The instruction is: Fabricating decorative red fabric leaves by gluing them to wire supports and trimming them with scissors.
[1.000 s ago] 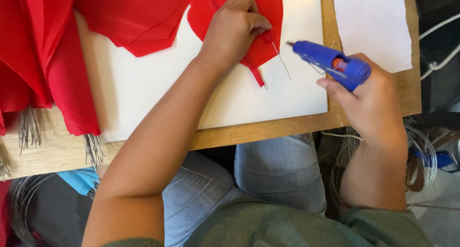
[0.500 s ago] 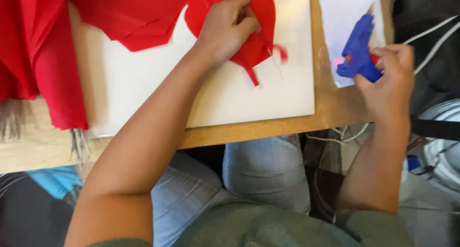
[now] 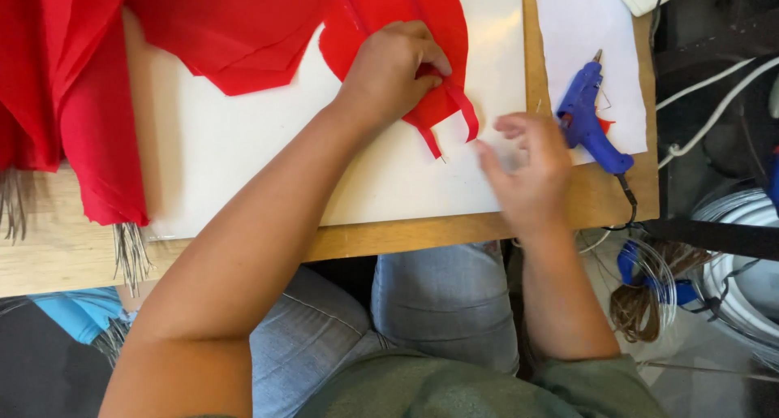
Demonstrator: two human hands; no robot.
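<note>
My left hand (image 3: 395, 69) presses down on a red fabric piece (image 3: 438, 20) lying on a white board (image 3: 243, 158), its fingers pinching a folded edge. A narrow red strip (image 3: 464, 109) hangs from that edge. My right hand (image 3: 527, 170) hovers blurred just right of the strip, fingers apart and holding nothing. A blue glue gun (image 3: 591, 118) lies on a white paper sheet (image 3: 584, 28) at the right of the wooden table (image 3: 49, 256), its nozzle pointing away from me.
More red fabric (image 3: 97, 101) is heaped at the left and top. Thin wire ends (image 3: 130, 256) poke out under it. The glue gun's cord (image 3: 629, 203) runs off the table's right edge toward coiled wire (image 3: 649, 280) and a white round container (image 3: 746, 272).
My right hand carried the glue gun to the right, laid it on the white paper, let go, and moved back toward the red strip. My left hand stayed on the fabric.
</note>
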